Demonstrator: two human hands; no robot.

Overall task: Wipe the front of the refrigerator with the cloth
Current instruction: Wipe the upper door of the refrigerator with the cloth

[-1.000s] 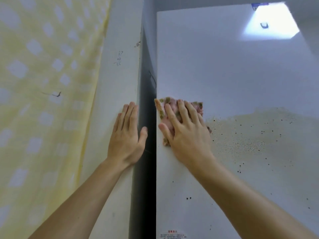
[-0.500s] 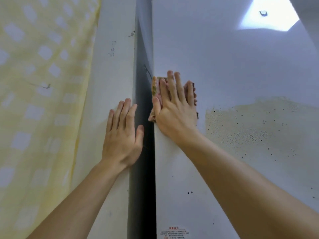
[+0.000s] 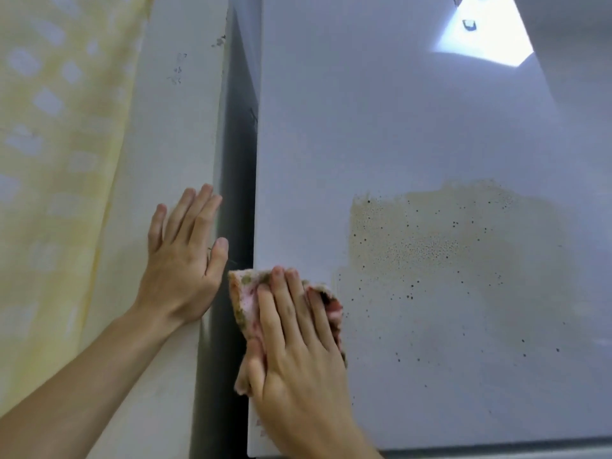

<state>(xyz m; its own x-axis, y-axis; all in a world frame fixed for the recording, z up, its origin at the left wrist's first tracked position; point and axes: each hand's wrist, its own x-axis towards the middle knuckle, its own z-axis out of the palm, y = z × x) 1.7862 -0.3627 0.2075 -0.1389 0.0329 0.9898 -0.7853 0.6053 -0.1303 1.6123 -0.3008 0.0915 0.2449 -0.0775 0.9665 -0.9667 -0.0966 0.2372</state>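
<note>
Fridge front (image 3: pixel 414 127) fills R side. Cloth (image 3: pixel 246 303) at its L edge, toward bottom L corner, under R hand (image 3: pixel 294 359) pressed flat. Gap (image 3: pixel 236 160) btwn fridge L edge & wall (image 3: pixel 175 127). L hand (image 3: pixel 180 263) flat on wall, just L of gap. Curtain (image 3: pixel 56 127) L of wall. Stain patch (image 3: pixel 430 233) on fridge front, up & R of cloth

Our left hand (image 3: pixel 180 260) and right hand (image 3: pixel 294 352) are bare, with short, plain nails (image 3: pixel 222 242); our forearms (image 3: pixel 82 385) are uncovered.
</note>
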